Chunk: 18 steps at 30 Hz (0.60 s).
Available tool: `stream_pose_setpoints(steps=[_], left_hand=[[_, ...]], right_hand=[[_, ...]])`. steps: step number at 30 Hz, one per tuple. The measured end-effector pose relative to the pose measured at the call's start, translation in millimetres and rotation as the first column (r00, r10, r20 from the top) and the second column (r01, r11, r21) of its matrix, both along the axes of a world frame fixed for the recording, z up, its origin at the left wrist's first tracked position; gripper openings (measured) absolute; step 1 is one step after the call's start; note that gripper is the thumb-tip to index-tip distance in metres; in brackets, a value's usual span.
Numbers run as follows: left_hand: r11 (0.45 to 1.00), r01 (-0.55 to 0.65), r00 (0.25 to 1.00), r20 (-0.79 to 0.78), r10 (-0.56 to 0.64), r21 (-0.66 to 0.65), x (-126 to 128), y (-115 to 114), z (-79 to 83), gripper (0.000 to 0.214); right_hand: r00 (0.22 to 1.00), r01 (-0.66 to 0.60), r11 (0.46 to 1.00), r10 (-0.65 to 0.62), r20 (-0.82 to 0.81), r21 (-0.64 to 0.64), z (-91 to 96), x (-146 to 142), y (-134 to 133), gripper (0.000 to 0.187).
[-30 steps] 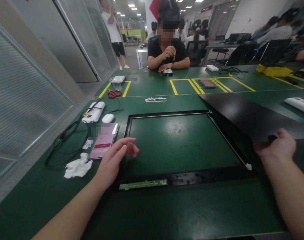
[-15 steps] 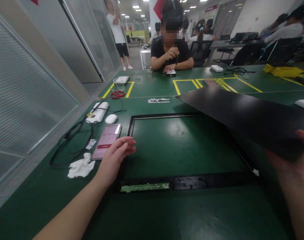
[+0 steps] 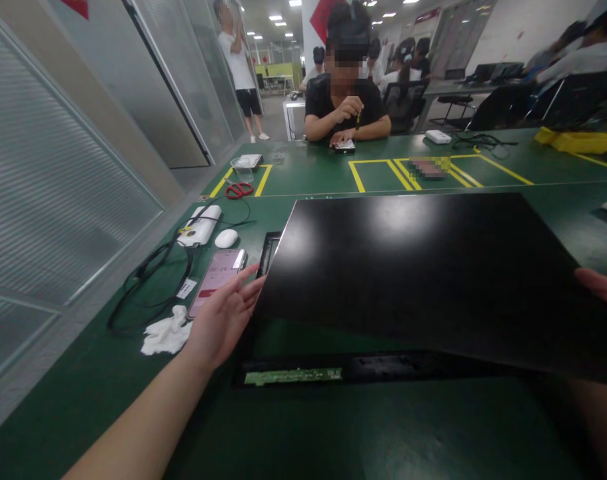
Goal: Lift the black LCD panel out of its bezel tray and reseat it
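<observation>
A large glossy black screen panel (image 3: 413, 267) hangs tilted above a thin black frame (image 3: 398, 367), covering most of it. My right hand (image 3: 600, 287) grips the panel by its right edge, with its palm hidden underneath. At the panel's left edge, my left hand (image 3: 223, 313) has its fingers stretched out, at or very close to that edge; whether they touch cannot be told. A green circuit board strip (image 3: 293, 377) lies along the front left part of the frame.
Left of the frame lie a phone (image 3: 216, 280), crumpled white tissue (image 3: 166, 331), a white oval object (image 3: 226, 239), a white box-shaped device (image 3: 200, 225), black cable (image 3: 128, 283) and red-handled scissors (image 3: 239, 191). Across the green table sits another person (image 3: 346, 110) handling a small device.
The panel has swung left over the frame, its left edge coming down beside my left hand. My left hand has turned, opening its palm towards the panel.
</observation>
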<state>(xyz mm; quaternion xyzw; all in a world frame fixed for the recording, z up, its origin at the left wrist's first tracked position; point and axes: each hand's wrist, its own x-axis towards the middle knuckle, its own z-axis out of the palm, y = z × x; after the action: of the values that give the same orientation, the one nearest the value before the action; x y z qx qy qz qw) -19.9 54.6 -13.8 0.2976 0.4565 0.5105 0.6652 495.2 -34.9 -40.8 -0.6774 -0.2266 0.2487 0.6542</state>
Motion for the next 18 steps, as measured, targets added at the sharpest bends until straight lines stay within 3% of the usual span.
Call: stream_pose_setpoints(steps=[2,6,9,13,18], left_hand=[[0.999,0.036,0.999,0.010,-0.036,-0.021,-1,0,1.2,0.052],[0.999,0.050,0.998,-0.047,-0.050,-0.017,-5,1,0.7,0.048],[0.995,0.094,0.989,-0.112,-0.095,-0.012,-10,4,-0.9,0.052],[0.997,0.082,0.984,-0.160,-0.080,0.006,-14,10,-5.8,0.052],[0.998,-0.046,0.986,-0.157,0.051,0.040,-13,12,-10.9,0.057]], right_hand=[[0.992,0.100,0.994,-0.103,0.073,0.034,7.6,-20,4,0.029],[0.990,0.124,0.989,-0.118,0.078,-0.080,17.5,-46,16,0.028],[0.999,-0.034,0.986,0.027,-0.046,-0.163,20.7,-48,24,0.026],[0.924,-0.326,0.928,0.272,-0.270,-0.182,25.0,-54,32,0.022],[0.893,-0.381,0.907,0.311,-0.327,-0.177,27.2,-63,39,0.040]])
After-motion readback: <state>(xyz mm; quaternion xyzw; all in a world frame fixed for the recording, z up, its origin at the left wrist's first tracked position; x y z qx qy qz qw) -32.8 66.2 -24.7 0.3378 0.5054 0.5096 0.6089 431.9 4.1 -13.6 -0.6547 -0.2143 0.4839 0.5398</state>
